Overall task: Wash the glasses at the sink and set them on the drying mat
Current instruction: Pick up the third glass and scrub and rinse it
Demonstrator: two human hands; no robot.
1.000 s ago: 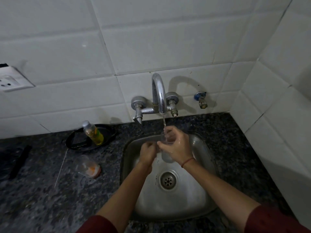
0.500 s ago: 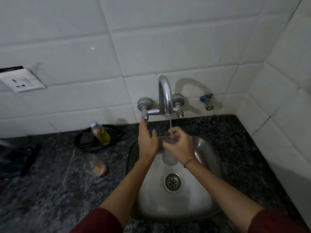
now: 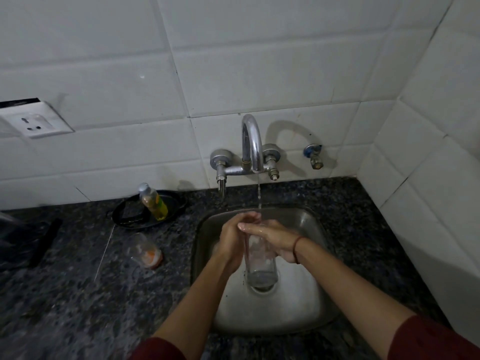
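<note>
At the frame's centre, over the steel sink (image 3: 306,224), both hands close around a clear tumbler (image 3: 260,263)—left hand (image 3: 232,242) bracing its side, right hand (image 3: 275,240) curled over the rim—held beneath the tap's (image 3: 251,141) thin stream, apparently for rinsing.

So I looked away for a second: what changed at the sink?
The left hand came back from the tap handle to the glass, which the right hand kept holding, now lower in the sink. Water keeps running; the dirty glass and bottle haven't moved.
</note>
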